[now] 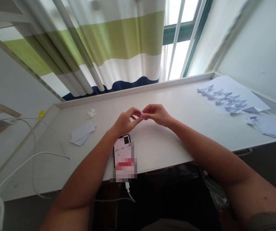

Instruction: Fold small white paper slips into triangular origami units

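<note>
While your left hand [125,122] and right hand [159,115] meet over the white desk [166,144], both pinch one small folded paper [141,112] between thumbs and fingertips; your fingers hide most of it, so can't tell the fold. Readable text: your phone [121,154] shows "00:18:", last digits blocked by pixelation; print near its top is too small to read; it lies screen up beside your left forearm, one white plug [127,185] at its lower end; yellow tag [41,114] at far left, any print on it illegible from here. Counts: one crumpled paper wad [91,113], left of your left hand; one small pile of paper slips [83,132] just nearer you, at least two; to your right, one large white sheet [245,91] carrying roughly a dozen folded paper pieces [219,101], overlapping, so no exact count; one more folded piece [251,120] nearer you, beside one paper stack [272,125].
</note>
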Available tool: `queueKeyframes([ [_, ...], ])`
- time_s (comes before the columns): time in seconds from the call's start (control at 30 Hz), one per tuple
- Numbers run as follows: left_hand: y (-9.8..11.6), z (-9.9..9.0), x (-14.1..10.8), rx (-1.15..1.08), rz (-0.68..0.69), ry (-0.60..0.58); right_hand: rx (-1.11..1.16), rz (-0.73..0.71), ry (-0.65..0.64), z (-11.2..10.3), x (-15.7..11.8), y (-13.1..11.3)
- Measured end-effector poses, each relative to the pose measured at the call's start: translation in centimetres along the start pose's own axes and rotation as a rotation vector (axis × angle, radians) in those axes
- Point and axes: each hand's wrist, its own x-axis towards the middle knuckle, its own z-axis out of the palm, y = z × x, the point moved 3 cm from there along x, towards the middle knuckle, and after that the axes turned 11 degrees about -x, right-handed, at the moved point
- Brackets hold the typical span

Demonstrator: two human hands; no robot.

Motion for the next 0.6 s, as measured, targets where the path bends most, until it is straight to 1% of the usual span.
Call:
queueKeyframes([
  [0.17, -0.2, 0.3, -0.1, -0.059, -0.061, 0.029, 0.002, 0.0, 0.023, 0.0, 0.0, 0.0],
  [0.27, -0.6, 0.6, -0.1, -0.069, -0.095, 0.061, -0.018, 0.015, 0.013, 0.2, -0.1, 0.0],
  [0.43, -1.0, 0.7, -0.1, -0.05, -0.084, 0.076, -0.04, 0.038, -0.002, 0.3, -0.3, 0.1],
  [0.6, -0.8, 0.7, -0.2, -0.039, -0.064, 0.091, -0.035, 0.058, -0.024, 0.1, -0.3, 0.0],
])
